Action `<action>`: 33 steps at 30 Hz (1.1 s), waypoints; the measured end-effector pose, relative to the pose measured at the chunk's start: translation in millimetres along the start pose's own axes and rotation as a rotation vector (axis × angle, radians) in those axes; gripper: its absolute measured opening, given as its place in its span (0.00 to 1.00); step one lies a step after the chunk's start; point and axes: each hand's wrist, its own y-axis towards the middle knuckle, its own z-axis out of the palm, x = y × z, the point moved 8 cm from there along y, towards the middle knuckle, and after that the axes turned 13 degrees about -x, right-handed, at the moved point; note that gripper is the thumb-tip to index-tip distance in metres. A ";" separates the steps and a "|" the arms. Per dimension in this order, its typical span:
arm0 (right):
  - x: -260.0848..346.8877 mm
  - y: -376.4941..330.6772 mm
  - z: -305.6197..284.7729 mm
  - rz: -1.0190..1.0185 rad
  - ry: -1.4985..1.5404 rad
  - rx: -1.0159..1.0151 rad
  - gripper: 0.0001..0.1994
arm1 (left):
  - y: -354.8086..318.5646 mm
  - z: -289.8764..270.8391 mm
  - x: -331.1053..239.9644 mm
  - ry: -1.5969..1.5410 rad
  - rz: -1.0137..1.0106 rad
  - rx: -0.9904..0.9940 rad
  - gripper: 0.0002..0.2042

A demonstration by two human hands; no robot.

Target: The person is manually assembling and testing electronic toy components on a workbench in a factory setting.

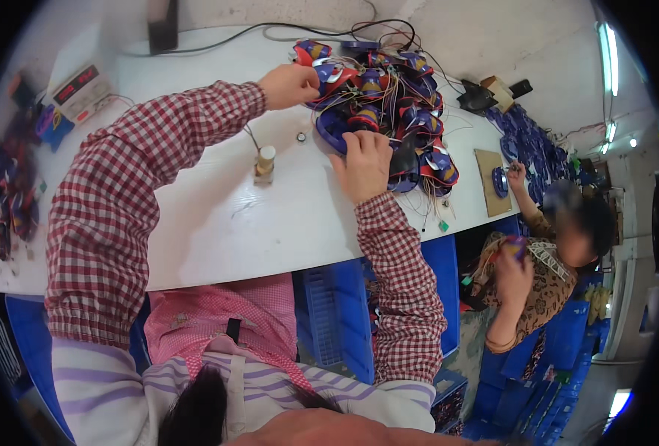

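A heap of purple-blue and red plastic parts (370, 83) with thin loose wires lies on the far middle of the white table. At its left edge my left hand (291, 86) has its fingers curled in against a red and blue part; what is between the fingertips is hidden. My right hand (365, 163) rests at the heap's near side, fingers stretched out and a little apart. Its fingertips touch the parts beside a dark blue ring-shaped piece (329, 129). A small round piece (300, 137) and a small white-topped cylinder (265, 162) sit on the tabletop, left of my right hand.
A power supply box (79, 92) with a red display stands at the left, near another heap of parts (13, 201). Black cables (270, 27) run along the back. Blue crates (344, 312) stand under the table edge. A co-worker (541, 267) handles parts at the right.
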 end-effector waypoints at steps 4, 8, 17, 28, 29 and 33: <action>-11.7 -3.1 26.1 -0.054 -0.084 0.003 0.11 | 16.5 35.9 -13.3 0.197 0.169 0.045 0.13; -5.0 -13.6 27.4 -0.030 -0.044 -0.011 0.10 | 15.1 47.1 -39.6 0.174 0.253 0.131 0.17; -0.1 -26.2 8.6 0.024 0.066 -0.089 0.10 | 24.4 103.5 -84.1 0.401 0.410 0.404 0.30; -53.1 -36.5 -88.5 0.130 0.210 -0.408 0.08 | 18.8 111.6 -121.2 0.396 0.463 0.182 0.22; -100.3 -46.7 -85.3 0.385 0.270 -0.367 0.08 | 12.8 113.8 -131.5 0.350 0.446 0.202 0.21; -165.0 -87.7 -46.9 0.734 0.211 -0.061 0.10 | 2.7 139.2 -152.9 0.360 0.249 0.151 0.26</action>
